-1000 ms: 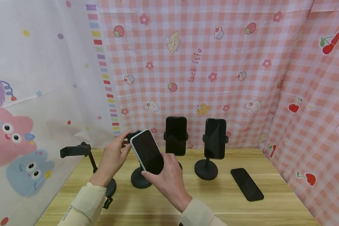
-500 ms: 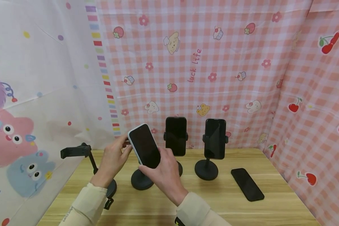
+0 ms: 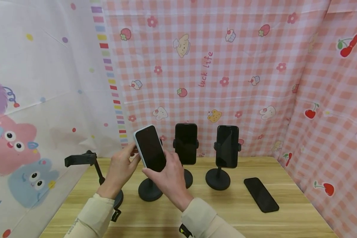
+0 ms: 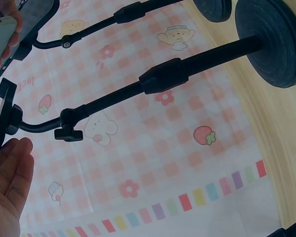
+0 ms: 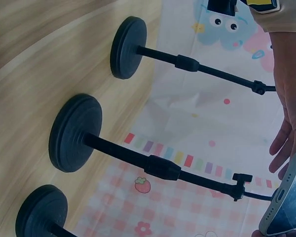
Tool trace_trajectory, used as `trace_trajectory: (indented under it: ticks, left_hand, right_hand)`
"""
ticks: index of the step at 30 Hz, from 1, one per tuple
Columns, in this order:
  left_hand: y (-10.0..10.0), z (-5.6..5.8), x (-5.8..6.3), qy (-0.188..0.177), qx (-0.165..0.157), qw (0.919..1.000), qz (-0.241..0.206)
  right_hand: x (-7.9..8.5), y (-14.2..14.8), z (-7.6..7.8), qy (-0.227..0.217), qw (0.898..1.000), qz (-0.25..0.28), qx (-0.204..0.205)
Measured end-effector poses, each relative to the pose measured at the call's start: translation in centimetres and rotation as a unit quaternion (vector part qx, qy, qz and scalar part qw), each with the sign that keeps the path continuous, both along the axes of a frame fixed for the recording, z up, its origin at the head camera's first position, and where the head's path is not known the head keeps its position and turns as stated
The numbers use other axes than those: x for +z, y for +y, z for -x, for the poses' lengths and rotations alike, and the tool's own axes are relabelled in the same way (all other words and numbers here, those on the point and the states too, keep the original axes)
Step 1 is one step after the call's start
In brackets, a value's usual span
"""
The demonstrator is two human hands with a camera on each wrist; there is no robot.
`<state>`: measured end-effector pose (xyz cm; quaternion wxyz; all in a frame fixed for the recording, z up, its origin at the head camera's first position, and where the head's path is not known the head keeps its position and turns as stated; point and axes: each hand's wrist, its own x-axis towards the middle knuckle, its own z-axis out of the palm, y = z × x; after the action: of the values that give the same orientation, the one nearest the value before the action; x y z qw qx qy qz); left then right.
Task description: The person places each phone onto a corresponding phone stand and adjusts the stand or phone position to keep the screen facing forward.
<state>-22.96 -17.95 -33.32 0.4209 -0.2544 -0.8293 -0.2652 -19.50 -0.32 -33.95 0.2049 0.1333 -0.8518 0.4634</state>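
Observation:
A phone [image 3: 150, 148] in a pale case is held by my right hand [image 3: 169, 175], thumb along its lower left edge and fingers on its right. It leans slightly left, in front of the second black phone stand [image 3: 150, 190] from the left. My left hand [image 3: 120, 168] holds that stand's clamp [image 4: 7, 116], which the phone mostly hides in the head view. In the left wrist view, the left hand's fingers [image 4: 15, 173] touch the clamp, and the phone [image 4: 0, 37] is apart from it. The right wrist view shows the phone [image 5: 286, 202] at its right edge.
Behind and right, two stands carry upright black phones [image 3: 185, 143] [image 3: 227, 146]. Another black phone [image 3: 261, 194] lies flat at the right of the wooden table [image 3: 241, 218]. At far left is a stand with a bare clamp [image 3: 80, 159]. Patterned cloth [image 3: 226, 66] hangs behind.
My right hand has moved the phone up and a little left, and the phone has turned more upright. My left hand has stayed nearly in place at the clamp.

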Motion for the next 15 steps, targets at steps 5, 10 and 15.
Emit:
trace_trajectory:
  ticks: [5, 10, 15]
  left_hand:
    - [-0.06, 0.06, 0.03, -0.001, -0.001, 1.0000, -0.001]
    - [-0.15, 0.13, -0.06, -0.009, -0.004, 1.0000, 0.000]
    - [-0.20, 0.10, 0.02, -0.014, -0.004, 0.9999, 0.002]
  right_hand:
    - [0.03, -0.36, 0.18, -0.010, 1.000, 0.007, 0.000]
    - [-0.04, -0.70, 0.42, -0.016, 1.000, 0.012, -0.005]
    - [-0.09, -0.99, 0.78, -0.024, 1.000, 0.011, -0.007]
